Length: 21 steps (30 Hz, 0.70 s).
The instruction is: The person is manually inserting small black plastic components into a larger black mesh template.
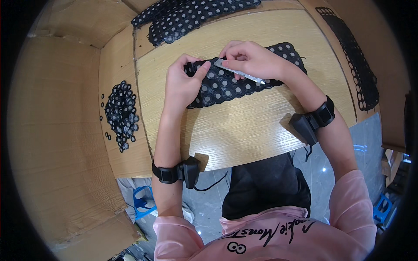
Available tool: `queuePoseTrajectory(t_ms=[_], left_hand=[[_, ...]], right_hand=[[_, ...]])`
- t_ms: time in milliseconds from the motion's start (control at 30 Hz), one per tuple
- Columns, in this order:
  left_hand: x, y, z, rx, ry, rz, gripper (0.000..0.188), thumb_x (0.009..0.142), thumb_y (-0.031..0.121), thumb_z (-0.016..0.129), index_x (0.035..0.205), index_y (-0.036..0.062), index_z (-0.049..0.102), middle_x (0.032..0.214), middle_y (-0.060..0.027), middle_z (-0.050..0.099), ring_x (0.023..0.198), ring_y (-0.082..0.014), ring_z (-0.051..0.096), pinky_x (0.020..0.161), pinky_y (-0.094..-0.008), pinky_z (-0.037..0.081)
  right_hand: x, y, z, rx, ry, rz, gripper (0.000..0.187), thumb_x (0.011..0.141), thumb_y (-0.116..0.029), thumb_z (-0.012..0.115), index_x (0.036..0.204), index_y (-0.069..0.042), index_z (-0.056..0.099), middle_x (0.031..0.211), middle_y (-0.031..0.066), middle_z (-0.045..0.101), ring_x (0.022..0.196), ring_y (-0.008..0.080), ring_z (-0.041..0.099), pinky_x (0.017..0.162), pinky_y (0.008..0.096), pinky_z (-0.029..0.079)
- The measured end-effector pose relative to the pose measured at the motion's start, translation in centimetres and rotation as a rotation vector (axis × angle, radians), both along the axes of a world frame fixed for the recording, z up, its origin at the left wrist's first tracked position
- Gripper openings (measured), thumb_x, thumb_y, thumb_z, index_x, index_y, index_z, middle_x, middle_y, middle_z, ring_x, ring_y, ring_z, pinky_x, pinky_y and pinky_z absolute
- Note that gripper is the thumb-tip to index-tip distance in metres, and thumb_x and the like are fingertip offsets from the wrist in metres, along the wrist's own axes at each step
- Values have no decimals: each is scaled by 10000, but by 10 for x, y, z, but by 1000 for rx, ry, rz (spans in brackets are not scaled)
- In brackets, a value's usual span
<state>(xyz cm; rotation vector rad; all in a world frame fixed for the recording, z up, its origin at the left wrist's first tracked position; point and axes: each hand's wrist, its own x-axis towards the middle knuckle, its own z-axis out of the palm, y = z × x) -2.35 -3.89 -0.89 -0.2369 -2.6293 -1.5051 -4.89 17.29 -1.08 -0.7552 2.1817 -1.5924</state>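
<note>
A black rubber sheet [227,92] of moulded round pieces with grey centres lies on the wooden table before me. My left hand [183,82] is closed on its upper left edge, thumb on top and the other fingers partly hidden behind. My right hand [254,60] bends over the middle of the sheet, gripping a slim, flat silver tool [246,76]; its exact kind I cannot make out. One end of this tool points at the sheet's upper edge near my left thumb, and the other slants down to the right.
Loose black rings [122,111] are heaped on cardboard at the left. More dotted black sheets [187,19] lie at the far edge. A black strip with open holes [355,61] rests along the right side. Cardboard walls [61,122] enclose the table [244,130].
</note>
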Motion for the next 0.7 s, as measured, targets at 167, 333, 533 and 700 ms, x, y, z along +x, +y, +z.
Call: queuePoseTrajectory(t_ms=[167, 333, 533, 700], left_hand=[[1, 2, 0, 18, 37, -2, 223, 809, 144, 748, 858, -30, 618, 728, -65, 630, 683, -111, 557, 638, -258, 458], [3, 4, 2, 7, 40, 8, 228, 809, 142, 748, 849, -29, 603, 709, -61, 621, 662, -107, 543, 622, -260, 451], [4, 6, 1, -3, 35, 19, 239, 804, 150, 753, 854, -27, 599, 714, -70, 624, 668, -112, 553, 625, -266, 456], [0, 1, 2, 70, -36, 20, 243, 794, 154, 753, 867, -32, 615, 761, -83, 647, 715, -121, 582, 654, -260, 470]], right_hand=[[0, 0, 0, 16, 21, 5, 298, 949, -146, 559, 719, 34, 504, 1146, 145, 523, 623, 125, 622, 601, 245, 520], [2, -4, -7, 27, 16, -37, 300, 944, -155, 570, 724, 39, 506, 1104, 124, 524, 616, 121, 604, 603, 245, 520], [6, -17, -19, 141, 510, -191, 293, 934, -164, 588, 733, 37, 517, 937, 68, 547, 604, 121, 570, 551, 239, 494], [6, -10, -8, 39, 76, -187, 295, 938, -219, 594, 761, 10, 545, 862, 63, 580, 521, 111, 545, 452, 241, 415]])
